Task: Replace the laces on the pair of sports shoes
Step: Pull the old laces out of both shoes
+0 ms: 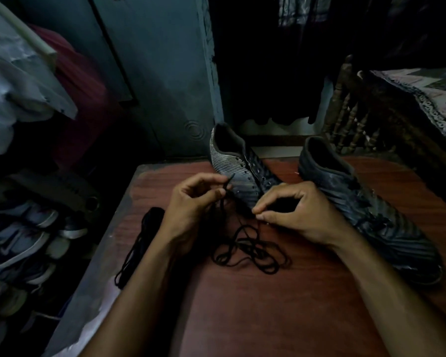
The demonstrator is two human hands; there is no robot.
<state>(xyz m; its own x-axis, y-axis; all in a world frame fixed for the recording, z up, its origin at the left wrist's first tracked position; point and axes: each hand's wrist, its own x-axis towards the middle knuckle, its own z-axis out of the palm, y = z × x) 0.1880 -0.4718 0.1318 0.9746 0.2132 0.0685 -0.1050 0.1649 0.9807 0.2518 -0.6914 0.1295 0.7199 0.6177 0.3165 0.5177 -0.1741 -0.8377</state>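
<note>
Head view. Reddish wooden tabletop (pixel 268 305). Unlaced black-and-grey striped sports shoe (pixel 238 167), far centre, eyelets bare. Second black sports shoe (pixel 366 210), right, still laced. Loose black lace (pixel 250 249): tangled on the tabletop between the hands; its tip pinched in the left hand (pixel 193 202) fingers, another part pinched by the right hand (pixel 294 215) at the striped shoe's toe. Bundled black lace (pixel 142 238), left edge. Shoe rack (pixel 23 240), far left.
</note>
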